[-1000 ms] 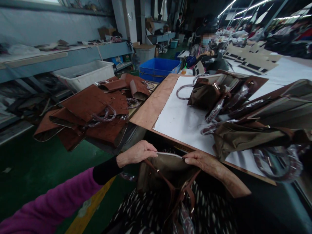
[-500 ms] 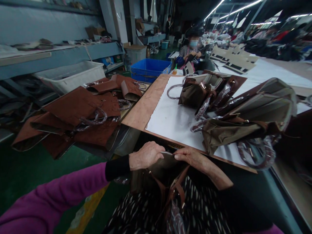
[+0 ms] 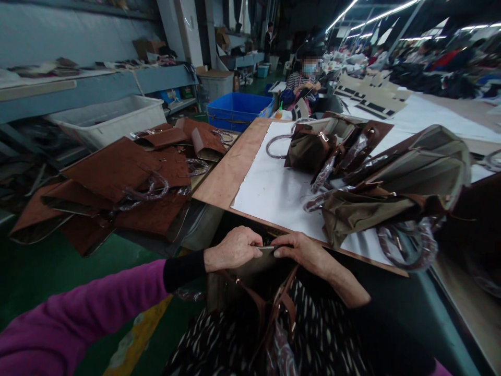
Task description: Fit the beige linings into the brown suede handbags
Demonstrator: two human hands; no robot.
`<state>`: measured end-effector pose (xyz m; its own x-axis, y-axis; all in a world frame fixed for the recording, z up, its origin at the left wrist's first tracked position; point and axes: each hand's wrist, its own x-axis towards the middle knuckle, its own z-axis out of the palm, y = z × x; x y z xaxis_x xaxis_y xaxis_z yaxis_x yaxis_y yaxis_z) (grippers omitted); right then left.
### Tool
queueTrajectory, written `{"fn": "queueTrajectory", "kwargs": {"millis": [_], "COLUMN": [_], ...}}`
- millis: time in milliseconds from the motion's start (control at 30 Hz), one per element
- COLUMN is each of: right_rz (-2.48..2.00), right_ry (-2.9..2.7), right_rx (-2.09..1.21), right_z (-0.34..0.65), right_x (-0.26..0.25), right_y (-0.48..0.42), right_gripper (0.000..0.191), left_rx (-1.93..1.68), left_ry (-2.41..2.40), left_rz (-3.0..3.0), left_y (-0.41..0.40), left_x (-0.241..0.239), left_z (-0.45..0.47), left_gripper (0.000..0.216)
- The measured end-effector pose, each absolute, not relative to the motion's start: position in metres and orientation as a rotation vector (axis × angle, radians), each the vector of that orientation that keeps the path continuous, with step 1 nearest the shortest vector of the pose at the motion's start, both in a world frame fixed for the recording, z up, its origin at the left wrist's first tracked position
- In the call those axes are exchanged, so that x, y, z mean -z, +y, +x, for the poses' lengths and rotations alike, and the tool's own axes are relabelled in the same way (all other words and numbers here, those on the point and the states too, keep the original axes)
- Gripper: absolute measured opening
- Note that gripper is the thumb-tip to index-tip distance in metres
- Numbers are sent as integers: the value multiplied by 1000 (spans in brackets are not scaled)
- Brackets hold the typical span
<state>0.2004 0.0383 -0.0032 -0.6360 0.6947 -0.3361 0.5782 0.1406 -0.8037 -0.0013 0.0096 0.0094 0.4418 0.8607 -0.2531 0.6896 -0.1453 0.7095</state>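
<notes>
On my lap, over a patterned black-and-white garment, lies a brown handbag (image 3: 258,269) with its mouth toward me and its tan lining showing. My left hand (image 3: 235,248) pinches the bag's far rim. Close beside it, my right hand (image 3: 303,253) grips the same rim between thumb and fingers. The two hands are a short gap apart. Brown straps (image 3: 287,303) with small metal fittings hang across the near side of the bag. A plastic-wrapped handle (image 3: 282,342) droops below them. Much of the bag's body is in shadow.
A table with white paper (image 3: 270,183) stands ahead, bearing several olive-and-brown handbags (image 3: 356,209). Brown bags (image 3: 129,172) are heaped at the left. Behind them are a white bin (image 3: 113,117) and a blue bin (image 3: 238,109). A masked co-worker (image 3: 303,86) sits beyond the table.
My right hand has shifted slightly left along the rim, closer to my left hand, its fingers now lying further over the edge. The whole view has drifted a little.
</notes>
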Motion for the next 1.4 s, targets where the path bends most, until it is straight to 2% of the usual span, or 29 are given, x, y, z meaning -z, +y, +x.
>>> {"fn": "queueTrajectory", "kwargs": {"millis": [267, 433, 533, 600, 700, 733, 767, 900, 967, 1300, 1400], "right_rz": [-1387, -1388, -1396, -1332, -1311, -1338, -1368, -1393, -1404, -1424, -1372], "right_ry": [-2386, -2378, -2329, -2223, -1995, -1962, -1966, -2144, -2211, -2633, -2689], "right_rx": [-1306, -1242, -1299, -1472, -1734, -1759, -1748, -1610, -1517, -1015, -1014], "right_z": [194, 188, 189, 194, 206, 209, 211, 211, 207, 190, 180], "right_x": [3, 0, 0, 0, -2, -3, -3, -4, -2, -8, -13], "right_y": [36, 33, 34, 36, 39, 40, 40, 39, 39, 42, 39], "right_gripper": [20, 20, 20, 20, 62, 71, 70, 34, 23, 17, 15], "left_rx": [-215, -208, -244, -288, -340, -348, -350, -358, -363, -389, -321], "left_ry": [1330, 1346, 1319, 1297, 1295, 1296, 1296, 1299, 1302, 1311, 1312], "left_rz": [2074, 2246, 2226, 2201, 2180, 2178, 2178, 2166, 2141, 2049, 1985], "left_y": [8, 10, 14, 15, 16, 15, 15, 13, 13, 16, 21], "left_x": [-9, -3, 1, 3, 4, 4, 4, 2, 2, 3, 1], "left_z": [1, 13, 15, 14, 11, 10, 10, 11, 12, 10, 8], "left_gripper": [18, 28, 27, 24, 22, 22, 21, 20, 20, 20, 19]}}
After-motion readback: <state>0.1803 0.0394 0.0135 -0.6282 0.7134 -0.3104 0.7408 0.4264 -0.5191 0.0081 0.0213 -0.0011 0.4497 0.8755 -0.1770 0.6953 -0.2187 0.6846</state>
